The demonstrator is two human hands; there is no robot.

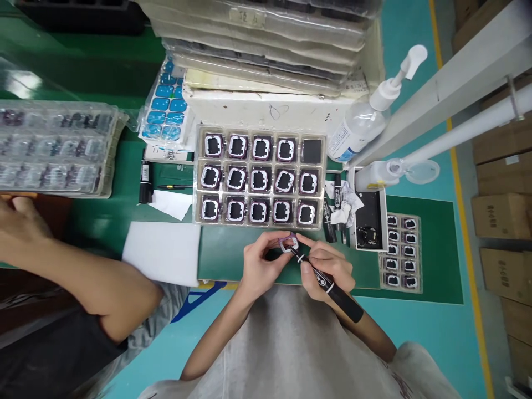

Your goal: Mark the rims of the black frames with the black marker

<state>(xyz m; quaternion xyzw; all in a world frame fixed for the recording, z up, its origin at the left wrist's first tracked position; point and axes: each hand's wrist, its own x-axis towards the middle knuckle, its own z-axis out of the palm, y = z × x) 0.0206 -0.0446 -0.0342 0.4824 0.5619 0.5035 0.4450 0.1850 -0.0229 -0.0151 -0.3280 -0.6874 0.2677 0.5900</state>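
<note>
Bare forearms, no sleeves past the elbows, and a light grey shirt [291, 343].

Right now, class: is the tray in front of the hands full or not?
Not full. The tray holds a square frame in fourteen pockets; the top right pocket shows only a dark blank, no frame.

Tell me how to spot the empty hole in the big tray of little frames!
Find the clear tray on the green mat, just beyond the left hand and right hand. It has three rows of five pockets. Look at the far row's right end: that pocket is plain dark, with no white-rimmed frame in it, unlike all the others.
</note>
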